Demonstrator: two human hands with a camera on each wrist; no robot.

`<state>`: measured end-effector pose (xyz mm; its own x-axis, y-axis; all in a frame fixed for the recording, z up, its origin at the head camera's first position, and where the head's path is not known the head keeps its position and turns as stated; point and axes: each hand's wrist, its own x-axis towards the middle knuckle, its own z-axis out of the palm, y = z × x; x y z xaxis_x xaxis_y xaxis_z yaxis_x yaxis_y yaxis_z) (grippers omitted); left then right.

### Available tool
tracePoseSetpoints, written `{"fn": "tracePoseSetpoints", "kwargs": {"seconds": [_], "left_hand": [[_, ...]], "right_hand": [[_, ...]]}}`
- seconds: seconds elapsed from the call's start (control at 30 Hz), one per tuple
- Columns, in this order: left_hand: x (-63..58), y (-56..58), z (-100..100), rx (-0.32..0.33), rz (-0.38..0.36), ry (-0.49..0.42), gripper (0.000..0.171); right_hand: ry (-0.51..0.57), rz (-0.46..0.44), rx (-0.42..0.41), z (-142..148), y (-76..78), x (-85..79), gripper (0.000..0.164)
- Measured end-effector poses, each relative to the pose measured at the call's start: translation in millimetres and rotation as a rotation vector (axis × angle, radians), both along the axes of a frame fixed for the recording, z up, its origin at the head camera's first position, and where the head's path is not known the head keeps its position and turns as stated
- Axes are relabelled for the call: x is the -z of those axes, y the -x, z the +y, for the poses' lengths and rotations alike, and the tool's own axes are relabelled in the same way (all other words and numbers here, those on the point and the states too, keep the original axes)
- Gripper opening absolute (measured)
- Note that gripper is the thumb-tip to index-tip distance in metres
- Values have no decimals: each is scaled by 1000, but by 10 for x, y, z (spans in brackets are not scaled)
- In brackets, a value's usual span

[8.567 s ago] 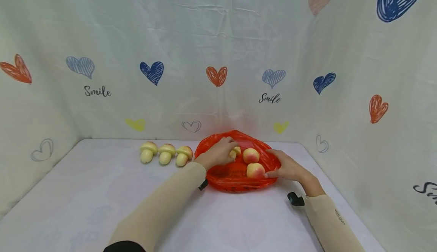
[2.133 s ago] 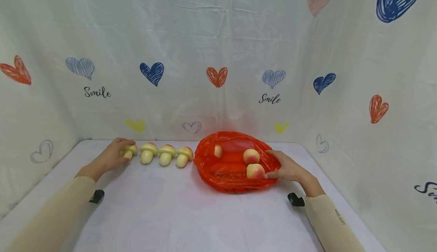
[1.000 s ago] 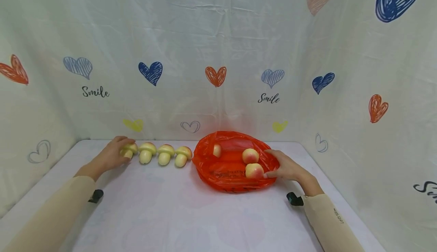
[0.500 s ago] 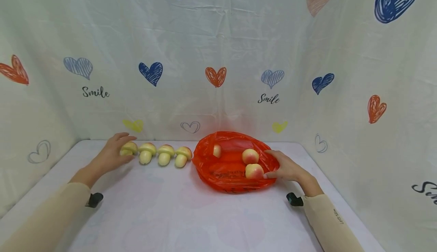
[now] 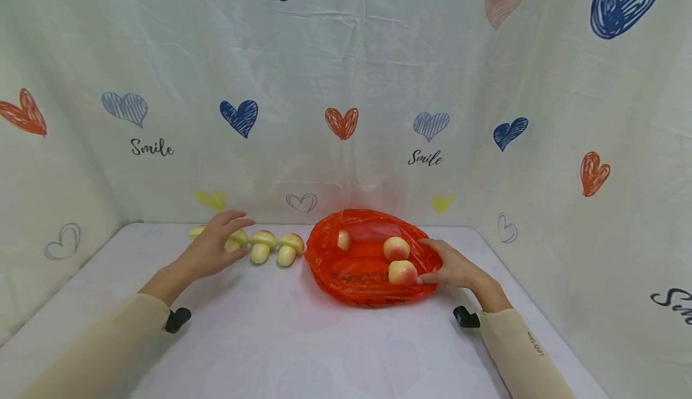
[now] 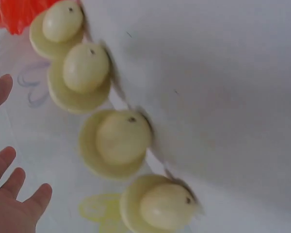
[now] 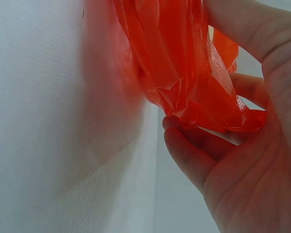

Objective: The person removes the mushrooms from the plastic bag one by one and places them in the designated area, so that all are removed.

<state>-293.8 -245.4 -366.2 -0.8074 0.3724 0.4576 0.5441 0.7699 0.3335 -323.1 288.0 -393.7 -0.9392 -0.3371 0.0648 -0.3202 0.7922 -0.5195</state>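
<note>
My left hand point(image 5: 218, 246) is over the row of toy mushrooms, fingers spread and nothing held; it partly hides the two leftmost in the head view. The mushrooms, with yellow-green caps and pale stems, lie side by side at the back left; one mushroom point(image 5: 262, 246) and the rightmost mushroom point(image 5: 290, 249) show whole. All of the row appears in the left wrist view, near a mushroom point(image 6: 116, 143), apart from my fingers. My right hand point(image 5: 459, 267) holds the right edge of a red plastic bag point(image 5: 359, 294), fingers around its crumpled rim point(image 7: 184, 97).
In the open bag lie two yellow-and-red round fruits, one fruit point(image 5: 397, 249) behind the other fruit point(image 5: 402, 273). A pale, partly covered round thing point(image 5: 343, 240) is at its left. A heart-printed curtain point(image 5: 346, 164) backs the white table point(image 5: 303, 345).
My left hand took a mushroom out of the bag, laid it at the row's left end and let go. It has since lifted off and moved right. The right hand stays on the bag.
</note>
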Motion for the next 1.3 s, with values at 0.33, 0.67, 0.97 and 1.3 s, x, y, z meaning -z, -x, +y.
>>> {"fn": "tracePoseSetpoints", "kwargs": {"seconds": [0.33, 0.67, 0.97, 1.3], "left_hand": [[-78, -37, 473, 105, 17, -9, 51], [-133, -36, 966, 248, 58, -53, 50], [-210, -45, 1395, 365, 53, -53, 49], [-221, -75, 1779, 473, 47, -29, 48]], "right_hand": [[20, -24, 18, 2, -3, -1, 99], [9, -17, 17, 4, 3, -6, 98], [-3, 6, -8, 11, 11, 2, 97], [-8, 4, 0, 9, 11, 16, 97]]}}
